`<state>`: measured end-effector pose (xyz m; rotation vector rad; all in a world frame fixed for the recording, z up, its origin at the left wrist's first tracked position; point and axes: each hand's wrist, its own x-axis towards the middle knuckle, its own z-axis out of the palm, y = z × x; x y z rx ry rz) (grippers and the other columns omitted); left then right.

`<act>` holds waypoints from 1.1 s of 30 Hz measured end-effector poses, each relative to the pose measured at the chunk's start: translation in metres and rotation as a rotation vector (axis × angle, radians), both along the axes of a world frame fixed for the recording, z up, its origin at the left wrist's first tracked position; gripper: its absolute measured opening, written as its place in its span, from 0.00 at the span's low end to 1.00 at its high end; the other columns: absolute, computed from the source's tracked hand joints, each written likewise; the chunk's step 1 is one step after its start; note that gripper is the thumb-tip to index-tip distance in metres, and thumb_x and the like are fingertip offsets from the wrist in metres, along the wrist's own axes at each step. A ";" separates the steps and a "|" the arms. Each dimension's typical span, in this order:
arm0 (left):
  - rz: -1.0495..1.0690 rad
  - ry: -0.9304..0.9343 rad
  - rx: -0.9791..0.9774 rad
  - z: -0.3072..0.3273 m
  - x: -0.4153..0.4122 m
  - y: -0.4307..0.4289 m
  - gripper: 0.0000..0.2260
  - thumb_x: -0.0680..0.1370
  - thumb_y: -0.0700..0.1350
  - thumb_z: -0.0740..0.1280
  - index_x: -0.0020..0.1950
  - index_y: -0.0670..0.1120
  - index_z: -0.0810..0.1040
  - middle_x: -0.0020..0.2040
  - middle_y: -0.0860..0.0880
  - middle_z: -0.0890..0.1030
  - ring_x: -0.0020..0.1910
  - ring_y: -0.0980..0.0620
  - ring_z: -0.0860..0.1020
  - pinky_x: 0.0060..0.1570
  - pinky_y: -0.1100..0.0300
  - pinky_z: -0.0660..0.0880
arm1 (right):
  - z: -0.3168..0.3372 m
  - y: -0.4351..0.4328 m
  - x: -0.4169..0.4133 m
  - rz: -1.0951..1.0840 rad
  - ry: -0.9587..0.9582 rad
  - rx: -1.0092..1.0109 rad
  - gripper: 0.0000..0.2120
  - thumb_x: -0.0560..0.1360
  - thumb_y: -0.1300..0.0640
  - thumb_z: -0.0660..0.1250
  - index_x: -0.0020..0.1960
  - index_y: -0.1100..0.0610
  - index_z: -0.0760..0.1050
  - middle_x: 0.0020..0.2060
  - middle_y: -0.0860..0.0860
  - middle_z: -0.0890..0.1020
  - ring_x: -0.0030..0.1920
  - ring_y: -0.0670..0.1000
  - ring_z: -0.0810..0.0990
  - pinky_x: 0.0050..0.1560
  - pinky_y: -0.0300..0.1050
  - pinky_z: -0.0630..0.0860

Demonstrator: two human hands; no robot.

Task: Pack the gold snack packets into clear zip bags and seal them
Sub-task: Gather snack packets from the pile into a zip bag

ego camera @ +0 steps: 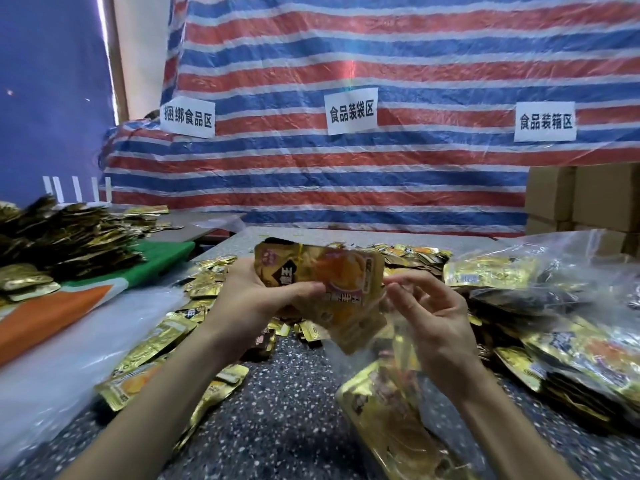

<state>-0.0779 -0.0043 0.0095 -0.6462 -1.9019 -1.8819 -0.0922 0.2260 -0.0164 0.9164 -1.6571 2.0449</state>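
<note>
Nearest me, the lower end of the clear plastic zip bag (401, 344) hangs toward the dark speckled tabletop (294, 410). A few flat gold foil snack packets (388, 420) lie inside it, and I judge their weight pulls the bag long and straight.

My right hand (440, 327) holds the bag up by its rim. Thumb and forefinger pinch the thin plastic at the mouth, and the other fingers fan loosely aside, so as not to block the opening.

My left hand (256, 299) is curled round a stack of gold packets (332, 275), thumb across the printed face and fingers behind. That squeezes them into one block, tilted down toward the bag's mouth. Whether its lower corner is already inside, I cannot tell. I reckon I am feeding this stack in, with sealing not yet done.

Loose gold packets (162, 341) lie scattered around my left arm, within reach. To my right, filled clear bags (554, 306) are piled aside.

Farther left, a heap of dull gold packets (69, 233) sits on a green and orange cloth (104, 289). Brown cardboard boxes (588, 199) stand at the far right. Behind everything hangs a red, white and blue striped tarpaulin (381, 64) carrying white paper signs (351, 110).
</note>
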 end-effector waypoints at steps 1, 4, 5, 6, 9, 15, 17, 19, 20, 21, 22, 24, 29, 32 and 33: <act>-0.031 -0.009 -0.019 0.000 0.000 0.001 0.12 0.64 0.48 0.80 0.46 0.51 0.85 0.45 0.44 0.87 0.43 0.43 0.86 0.38 0.52 0.82 | 0.000 -0.001 0.001 0.012 -0.005 -0.004 0.11 0.69 0.47 0.76 0.46 0.52 0.85 0.42 0.53 0.86 0.45 0.52 0.84 0.46 0.45 0.81; -0.042 -0.030 -0.024 -0.001 -0.004 0.004 0.12 0.64 0.48 0.80 0.45 0.52 0.85 0.45 0.44 0.86 0.44 0.43 0.86 0.39 0.54 0.82 | 0.002 -0.003 0.005 0.090 -0.040 -0.040 0.17 0.63 0.40 0.80 0.45 0.51 0.86 0.43 0.52 0.86 0.46 0.52 0.85 0.45 0.46 0.82; -0.055 -0.056 -0.039 0.000 -0.006 0.004 0.12 0.63 0.48 0.80 0.45 0.51 0.85 0.46 0.43 0.86 0.45 0.42 0.86 0.40 0.53 0.82 | 0.002 -0.004 0.006 0.105 -0.049 -0.051 0.17 0.63 0.40 0.81 0.45 0.50 0.86 0.43 0.52 0.86 0.46 0.52 0.85 0.45 0.47 0.82; -0.089 -0.092 -0.071 0.001 -0.007 0.002 0.13 0.63 0.47 0.81 0.45 0.50 0.85 0.47 0.42 0.86 0.46 0.42 0.85 0.41 0.52 0.83 | 0.003 -0.004 0.006 0.107 -0.047 -0.060 0.17 0.62 0.40 0.81 0.44 0.50 0.86 0.43 0.51 0.86 0.47 0.52 0.85 0.45 0.47 0.82; -0.222 -0.201 -0.184 0.008 -0.008 -0.007 0.15 0.62 0.44 0.81 0.46 0.48 0.85 0.49 0.40 0.85 0.48 0.41 0.85 0.45 0.50 0.83 | 0.002 -0.003 0.006 0.089 -0.033 -0.082 0.17 0.62 0.39 0.81 0.44 0.49 0.86 0.44 0.49 0.85 0.49 0.50 0.84 0.49 0.44 0.81; -0.221 -0.228 -0.524 0.034 -0.005 -0.009 0.14 0.64 0.39 0.80 0.45 0.51 0.83 0.47 0.45 0.86 0.47 0.46 0.85 0.48 0.52 0.82 | 0.003 -0.006 0.007 0.098 -0.079 -0.040 0.18 0.61 0.38 0.81 0.42 0.49 0.86 0.40 0.49 0.84 0.46 0.49 0.80 0.53 0.48 0.78; -0.257 -0.274 -0.705 0.046 -0.004 -0.005 0.14 0.67 0.34 0.78 0.49 0.46 0.82 0.47 0.47 0.86 0.47 0.48 0.85 0.45 0.57 0.82 | 0.004 -0.010 0.010 0.130 -0.065 0.000 0.13 0.64 0.42 0.79 0.43 0.49 0.87 0.40 0.48 0.84 0.45 0.46 0.81 0.50 0.41 0.78; -0.297 -0.317 -0.881 0.055 -0.005 0.003 0.14 0.70 0.30 0.74 0.53 0.43 0.80 0.47 0.47 0.85 0.46 0.51 0.83 0.43 0.60 0.80 | 0.005 -0.015 0.014 0.146 -0.054 0.035 0.08 0.67 0.50 0.76 0.43 0.52 0.87 0.39 0.49 0.85 0.43 0.46 0.83 0.45 0.37 0.79; -0.318 -0.336 -0.921 0.058 -0.004 0.008 0.14 0.70 0.29 0.72 0.52 0.42 0.79 0.46 0.46 0.84 0.45 0.50 0.82 0.43 0.60 0.79 | 0.005 -0.017 0.016 0.160 -0.059 0.039 0.06 0.68 0.53 0.76 0.43 0.53 0.87 0.38 0.50 0.85 0.42 0.47 0.83 0.43 0.38 0.80; -0.347 -0.353 -0.912 0.058 -0.005 0.013 0.13 0.70 0.28 0.71 0.50 0.42 0.78 0.45 0.45 0.84 0.44 0.48 0.82 0.42 0.60 0.79 | 0.006 -0.019 0.017 0.170 -0.062 0.035 0.05 0.68 0.53 0.77 0.43 0.53 0.86 0.38 0.51 0.85 0.41 0.49 0.83 0.41 0.40 0.80; -0.372 -0.384 -0.842 0.056 -0.006 0.017 0.13 0.68 0.28 0.71 0.47 0.42 0.77 0.43 0.45 0.83 0.43 0.47 0.81 0.41 0.59 0.79 | 0.007 -0.020 0.019 0.170 -0.057 0.022 0.06 0.68 0.52 0.78 0.43 0.52 0.86 0.39 0.51 0.85 0.40 0.50 0.83 0.40 0.40 0.80; -0.412 -0.463 -0.594 0.050 -0.009 0.020 0.14 0.64 0.29 0.69 0.46 0.41 0.74 0.40 0.45 0.83 0.41 0.48 0.81 0.39 0.60 0.80 | 0.011 -0.018 0.021 0.169 -0.035 -0.022 0.09 0.66 0.47 0.80 0.43 0.49 0.87 0.40 0.49 0.86 0.40 0.48 0.84 0.40 0.40 0.81; -0.489 -0.529 -0.203 0.027 -0.021 0.009 0.20 0.64 0.30 0.70 0.54 0.38 0.73 0.44 0.43 0.83 0.42 0.46 0.83 0.42 0.54 0.82 | 0.018 -0.005 0.017 0.307 -0.135 -0.027 0.17 0.58 0.41 0.83 0.41 0.49 0.87 0.37 0.48 0.84 0.40 0.47 0.83 0.42 0.44 0.81; -0.552 -0.598 -0.176 0.012 -0.023 0.011 0.23 0.61 0.35 0.74 0.54 0.40 0.75 0.47 0.42 0.82 0.45 0.43 0.81 0.48 0.47 0.80 | 0.020 -0.006 0.015 0.385 -0.240 -0.030 0.20 0.53 0.42 0.86 0.41 0.50 0.87 0.35 0.50 0.85 0.36 0.47 0.83 0.37 0.42 0.81; -0.573 -0.611 -0.196 0.008 -0.022 0.012 0.22 0.61 0.36 0.75 0.54 0.41 0.77 0.48 0.43 0.83 0.47 0.43 0.82 0.49 0.46 0.80 | 0.021 -0.008 0.014 0.393 -0.243 -0.021 0.21 0.53 0.42 0.86 0.41 0.50 0.87 0.35 0.50 0.85 0.36 0.47 0.83 0.38 0.42 0.81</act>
